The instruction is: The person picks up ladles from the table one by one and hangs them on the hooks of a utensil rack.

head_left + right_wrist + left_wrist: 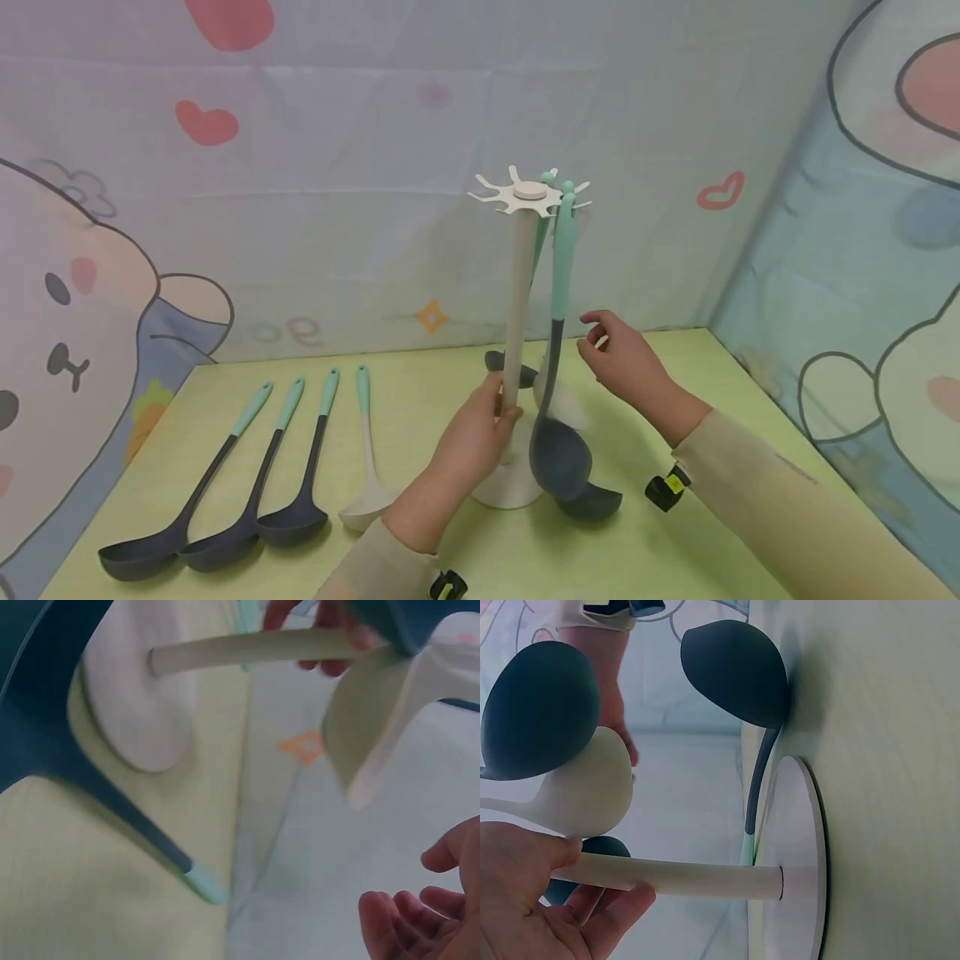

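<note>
My left hand (468, 437) grips the pole (517, 308) of a white utensil stand, which has a round base (791, 862) and a top disc with hook arms (530, 193). From the hooks hang a dark ladle with a mint handle (561, 458), a white ladle (592, 784) behind it and another dark ladle (604, 846) farther back, partly hidden by the pole. To the right of these, my right hand (622, 358) is held in the air with loosely bent fingers and nothing in them. Beside the base, a dark ladle (592, 504) lies on the table, its handle hidden in the head view.
On the left of the light green table (637, 550), three dark ladles (292, 521) and a white ladle (367, 500) lie in a row, handles toward the back. A cartoon-printed cloth (360, 208) rises behind the table and along its sides.
</note>
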Available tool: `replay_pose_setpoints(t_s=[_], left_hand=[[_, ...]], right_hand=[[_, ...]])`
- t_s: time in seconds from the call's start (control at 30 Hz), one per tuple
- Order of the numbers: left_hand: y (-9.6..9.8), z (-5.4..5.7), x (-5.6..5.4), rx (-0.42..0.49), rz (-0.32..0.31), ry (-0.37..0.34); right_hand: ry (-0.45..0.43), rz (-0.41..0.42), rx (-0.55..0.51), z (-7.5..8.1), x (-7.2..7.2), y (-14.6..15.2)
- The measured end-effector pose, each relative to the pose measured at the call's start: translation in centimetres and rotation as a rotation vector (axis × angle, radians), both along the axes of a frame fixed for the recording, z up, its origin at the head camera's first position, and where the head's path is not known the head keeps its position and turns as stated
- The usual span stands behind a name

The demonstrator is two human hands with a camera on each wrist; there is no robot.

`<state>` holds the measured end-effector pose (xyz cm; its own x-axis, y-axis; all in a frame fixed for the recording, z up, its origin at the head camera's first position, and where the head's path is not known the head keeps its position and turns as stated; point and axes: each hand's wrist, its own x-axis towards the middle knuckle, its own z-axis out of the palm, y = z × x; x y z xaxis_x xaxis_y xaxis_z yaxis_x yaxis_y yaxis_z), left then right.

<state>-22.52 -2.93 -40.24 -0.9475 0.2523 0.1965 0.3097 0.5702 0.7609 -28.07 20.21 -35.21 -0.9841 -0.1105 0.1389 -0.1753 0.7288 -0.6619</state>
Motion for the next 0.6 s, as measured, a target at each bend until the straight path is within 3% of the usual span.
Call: replay_pose_setpoints(t_s=[0.33, 0.6], left_hand=[[0.4, 0.1, -0.2, -0.001, 0.0, 0.011], [0.6, 0.1, -0.3, -0.002, 0.002, 0.021]], right_hand=[[-0.266, 0.088, 0.161, -3.6, -3.5, -0.1], [-0.474, 0.17, 0.139, -5.1, -4.4, -0.5]])
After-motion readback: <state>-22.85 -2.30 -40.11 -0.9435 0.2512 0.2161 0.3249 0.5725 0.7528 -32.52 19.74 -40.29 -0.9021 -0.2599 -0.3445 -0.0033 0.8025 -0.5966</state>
